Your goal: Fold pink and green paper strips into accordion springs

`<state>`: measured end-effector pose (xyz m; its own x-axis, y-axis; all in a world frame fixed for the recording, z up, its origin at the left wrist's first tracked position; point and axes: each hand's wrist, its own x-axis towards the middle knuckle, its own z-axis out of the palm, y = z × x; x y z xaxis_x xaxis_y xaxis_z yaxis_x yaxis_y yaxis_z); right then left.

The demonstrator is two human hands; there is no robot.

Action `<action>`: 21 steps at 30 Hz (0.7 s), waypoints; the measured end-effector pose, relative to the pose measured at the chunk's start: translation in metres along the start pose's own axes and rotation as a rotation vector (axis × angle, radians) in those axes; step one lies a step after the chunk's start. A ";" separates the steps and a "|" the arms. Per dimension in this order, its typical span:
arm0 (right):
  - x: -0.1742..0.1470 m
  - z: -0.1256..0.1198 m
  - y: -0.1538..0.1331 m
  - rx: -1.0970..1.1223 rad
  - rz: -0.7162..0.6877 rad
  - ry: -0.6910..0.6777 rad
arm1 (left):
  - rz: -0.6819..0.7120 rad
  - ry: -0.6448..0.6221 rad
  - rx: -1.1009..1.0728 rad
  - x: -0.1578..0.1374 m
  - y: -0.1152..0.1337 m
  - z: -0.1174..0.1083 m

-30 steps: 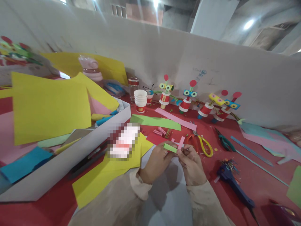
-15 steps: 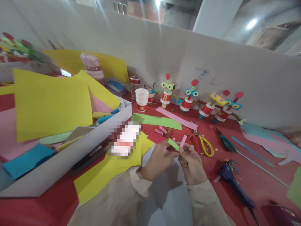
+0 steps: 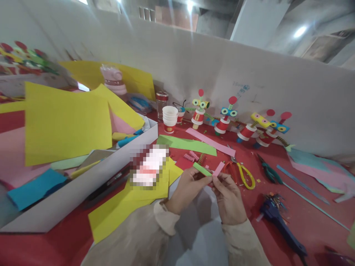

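Note:
My left hand [image 3: 188, 188] is closed, pinching a green paper strip [image 3: 201, 169] between thumb and fingers. Against its fingertips, my right hand [image 3: 231, 197] grips a pink paper strip [image 3: 219, 169], which slants up to the right. The two strips meet at the fingertips in a V; whether they are joined there is hidden by the fingers. Just beyond the hands lie coiled pink paper springs [image 3: 191, 156] and a brown-green paper spring [image 3: 202, 159]. Yellow-and-red-handled scissors [image 3: 246, 176] rest to the right of my right hand.
At left stands a white box [image 3: 83, 188] heaped with coloured paper. Paper-cup robot figures [image 3: 222, 123] and stacked paper cups [image 3: 170, 120] line the wall. A blue glue gun [image 3: 280, 221] and green-handled pliers [image 3: 267, 170] lie on the red table [image 3: 252, 207] at right.
The pink strip has tilted further to the right, and the green strip has shifted slightly left. Both hands keep their grip. The camera view has turned a little to the left.

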<state>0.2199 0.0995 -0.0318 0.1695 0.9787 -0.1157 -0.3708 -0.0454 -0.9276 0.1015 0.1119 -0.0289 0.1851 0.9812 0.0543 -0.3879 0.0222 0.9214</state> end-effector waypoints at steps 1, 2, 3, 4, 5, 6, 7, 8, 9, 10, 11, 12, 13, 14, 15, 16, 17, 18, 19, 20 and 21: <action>-0.001 0.001 0.000 0.008 0.005 -0.002 | 0.001 0.001 -0.009 0.000 0.001 0.000; -0.001 0.001 0.000 0.015 0.009 -0.002 | 0.000 0.001 -0.018 0.000 0.001 0.000; -0.001 0.001 0.001 0.017 0.011 0.000 | -0.005 0.002 -0.028 -0.001 0.002 0.000; -0.002 0.001 0.001 0.012 0.010 0.002 | -0.013 0.002 -0.040 -0.001 0.003 0.000; -0.002 0.000 0.002 0.000 0.006 0.000 | -0.021 -0.001 -0.051 -0.001 0.004 0.000; -0.002 0.000 0.003 -0.021 0.002 -0.008 | -0.027 -0.007 -0.060 -0.001 0.005 0.000; -0.001 -0.001 0.004 -0.045 -0.005 -0.021 | -0.034 -0.019 -0.064 -0.001 0.005 0.001; -0.001 -0.001 0.005 -0.067 -0.012 -0.039 | -0.038 -0.025 -0.061 -0.001 0.006 0.001; -0.001 -0.002 0.006 -0.083 -0.022 -0.057 | -0.039 -0.018 -0.050 -0.001 0.007 0.001; -0.001 -0.002 0.006 -0.095 -0.031 -0.076 | -0.040 0.002 -0.032 -0.001 0.008 0.001; -0.001 -0.001 0.007 -0.102 -0.040 -0.093 | -0.041 0.029 -0.011 0.000 0.008 0.000; -0.001 -0.001 0.007 -0.107 -0.045 -0.108 | -0.046 0.055 0.008 0.001 0.008 0.000; -0.001 0.000 0.008 -0.113 -0.050 -0.119 | -0.051 0.074 0.022 0.001 0.008 0.000; -0.002 0.001 0.008 -0.123 -0.051 -0.126 | -0.055 0.085 0.029 0.002 0.008 0.000; -0.002 0.001 0.008 -0.133 -0.052 -0.128 | -0.061 0.087 0.029 0.003 0.007 -0.001; -0.002 0.002 0.008 -0.140 -0.051 -0.128 | -0.065 0.085 0.021 0.003 0.007 -0.001; -0.003 0.003 0.008 -0.143 -0.051 -0.124 | -0.066 0.086 0.006 0.003 0.006 -0.001; -0.003 0.003 0.008 -0.144 -0.049 -0.120 | -0.066 0.089 -0.010 0.003 0.006 -0.001; -0.003 0.004 0.008 -0.139 -0.047 -0.114 | -0.068 0.092 -0.020 0.003 0.006 -0.001; -0.002 0.004 0.008 -0.131 -0.043 -0.109 | -0.074 0.092 -0.020 0.003 0.006 0.000; -0.002 0.004 0.007 -0.117 -0.043 -0.101 | -0.081 0.087 -0.013 0.002 0.007 0.000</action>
<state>0.2133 0.0978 -0.0365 0.0882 0.9951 -0.0445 -0.2553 -0.0206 -0.9666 0.0989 0.1140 -0.0222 0.1371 0.9891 -0.0539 -0.3869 0.1036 0.9163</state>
